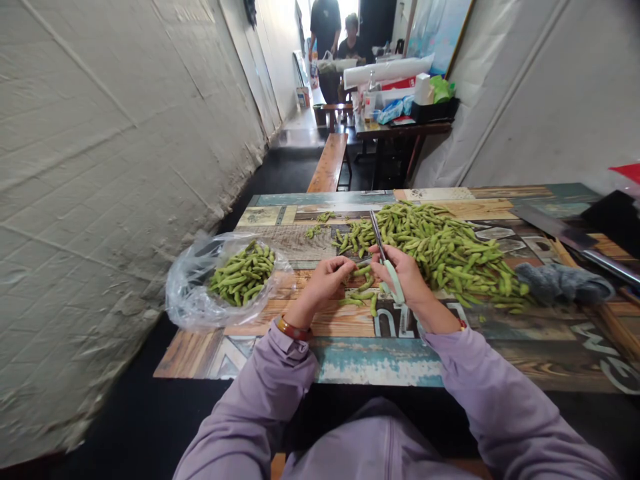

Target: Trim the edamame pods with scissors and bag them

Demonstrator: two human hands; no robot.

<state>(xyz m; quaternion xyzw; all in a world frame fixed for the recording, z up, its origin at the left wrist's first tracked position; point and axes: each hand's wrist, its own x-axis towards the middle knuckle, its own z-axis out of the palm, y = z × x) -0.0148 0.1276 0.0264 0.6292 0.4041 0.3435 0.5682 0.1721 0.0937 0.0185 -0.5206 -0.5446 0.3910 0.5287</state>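
My right hand (pixel 404 272) is closed round scissors (pixel 393 279) with pale green handles, their blades pointing up and away from me. Just left of it, my left hand (pixel 327 283) pinches a green edamame pod (pixel 362 271) at the fingertips. A few loose pods (pixel 367 295) lie on the table below the hands. Beyond and to the right spreads a large heap of edamame pods (pixel 440 247). At the left, an open clear plastic bag (pixel 187 293) holds a smaller pile of pods (pixel 243 273).
Small green trimmings (pixel 315 231) lie on the patterned tabletop (pixel 380 360). A grey cloth (pixel 563 283) and a cleaver (pixel 550 227) are at the right. Behind stand a bench (pixel 330 160) and a cluttered second table (pixel 400 128); two people (pixel 326 27) are farther back.
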